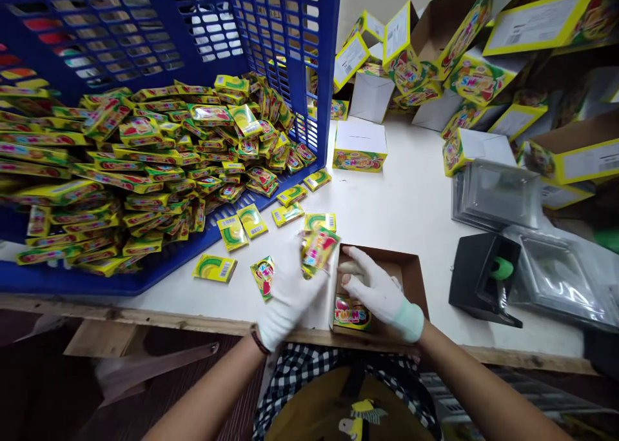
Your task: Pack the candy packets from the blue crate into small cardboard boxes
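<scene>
My left hand (290, 299), in a white glove and slightly blurred, grips small yellow-green candy packets (319, 251) just left of an open carton. My right hand (380, 289), also gloved with bare fingertips, reaches into the open carton (423, 286), its fingers apart near the left wall. No packet shows clearly between them. Inside the carton, below that hand, lies a packet (352, 313) marked TWINS. Beside my left hand a loose packet (264, 278) rests on the white table (300, 299). Other loose packets (215, 268) lie further left.
A blue plastic crate (319, 73), tipped toward the table, holds a heap of packets (159, 151). A closed carton (360, 147) stands behind. Open cartons (476, 77) pile up at back right. Clear plastic trays (503, 189) and a black tape dispenser (483, 276) occupy the right.
</scene>
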A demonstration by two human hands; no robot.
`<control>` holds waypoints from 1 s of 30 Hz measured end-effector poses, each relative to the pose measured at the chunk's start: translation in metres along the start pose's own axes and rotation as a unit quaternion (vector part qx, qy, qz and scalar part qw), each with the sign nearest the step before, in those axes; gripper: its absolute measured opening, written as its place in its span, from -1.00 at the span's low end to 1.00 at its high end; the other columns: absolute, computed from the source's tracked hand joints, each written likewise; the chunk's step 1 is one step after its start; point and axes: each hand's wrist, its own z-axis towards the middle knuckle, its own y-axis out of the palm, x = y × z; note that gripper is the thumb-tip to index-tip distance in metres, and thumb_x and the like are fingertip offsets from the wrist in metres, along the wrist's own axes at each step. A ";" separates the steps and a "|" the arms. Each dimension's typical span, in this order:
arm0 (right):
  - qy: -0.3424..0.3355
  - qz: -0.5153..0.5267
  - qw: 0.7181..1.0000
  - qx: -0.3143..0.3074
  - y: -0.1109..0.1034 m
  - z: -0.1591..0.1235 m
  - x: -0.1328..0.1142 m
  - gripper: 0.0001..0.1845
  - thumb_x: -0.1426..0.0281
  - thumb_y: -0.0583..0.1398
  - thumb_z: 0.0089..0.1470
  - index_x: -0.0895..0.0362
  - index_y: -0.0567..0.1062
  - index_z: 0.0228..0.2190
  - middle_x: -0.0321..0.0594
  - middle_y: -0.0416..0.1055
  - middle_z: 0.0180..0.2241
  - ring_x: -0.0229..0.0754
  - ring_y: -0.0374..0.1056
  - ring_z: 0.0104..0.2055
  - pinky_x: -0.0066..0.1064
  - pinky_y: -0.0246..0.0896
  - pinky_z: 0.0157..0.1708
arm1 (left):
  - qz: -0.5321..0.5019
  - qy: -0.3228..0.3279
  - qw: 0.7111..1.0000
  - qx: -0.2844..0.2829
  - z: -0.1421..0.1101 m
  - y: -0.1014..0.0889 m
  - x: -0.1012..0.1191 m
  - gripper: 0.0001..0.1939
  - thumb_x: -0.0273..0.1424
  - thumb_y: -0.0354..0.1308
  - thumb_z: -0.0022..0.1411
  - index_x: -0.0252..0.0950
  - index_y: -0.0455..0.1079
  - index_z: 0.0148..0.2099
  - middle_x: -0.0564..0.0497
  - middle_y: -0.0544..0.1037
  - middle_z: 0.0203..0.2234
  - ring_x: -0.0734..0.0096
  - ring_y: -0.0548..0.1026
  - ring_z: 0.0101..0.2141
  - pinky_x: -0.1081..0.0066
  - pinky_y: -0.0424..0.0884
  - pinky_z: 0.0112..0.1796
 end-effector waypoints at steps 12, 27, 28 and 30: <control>0.017 -0.312 0.923 -0.223 -0.065 0.043 0.027 -0.58 0.38 0.19 0.08 0.11 0.51 0.01 -0.15 0.54 -0.05 -0.02 0.42 -0.01 -0.19 0.19 0.07 | 0.330 -0.010 0.926 -0.182 0.002 -0.021 -0.042 -0.08 -0.08 0.25 0.02 -0.41 0.08 0.33 -0.29 0.47 -0.06 -0.18 0.38 -0.01 -0.14 0.16 0.07; -0.017 -0.123 0.991 -0.059 -0.026 0.020 0.023 -0.58 0.22 -0.02 0.31 0.15 0.48 0.00 -0.13 0.52 -0.17 -0.11 0.41 -0.10 -0.28 0.27 -0.06 | 0.096 0.187 0.977 -0.029 -0.019 0.003 0.030 0.09 -0.33 0.29 0.03 -0.22 -0.28 0.45 -0.30 0.28 0.13 -0.15 0.32 0.10 -0.08 0.32 0.06; -0.018 -0.067 0.996 -0.047 -0.031 0.016 0.019 -0.56 0.19 -0.02 0.31 0.15 0.44 0.04 -0.15 0.53 -0.17 -0.13 0.42 -0.13 -0.30 0.30 -0.10 | 0.097 0.192 0.976 -0.033 -0.017 0.009 0.034 0.08 -0.35 0.28 0.04 -0.21 -0.28 0.45 -0.30 0.28 0.12 -0.15 0.32 0.09 -0.09 0.33 0.04; -0.039 -0.042 0.997 -0.053 -0.041 0.012 0.011 -0.55 0.19 0.07 0.27 0.12 0.37 0.10 -0.19 0.54 -0.16 -0.14 0.44 -0.15 -0.32 0.32 -0.11 | 0.086 0.194 0.976 -0.038 -0.016 0.017 0.039 0.08 -0.32 0.28 0.06 -0.22 -0.30 0.45 -0.31 0.27 0.13 -0.14 0.32 0.09 -0.10 0.33 0.04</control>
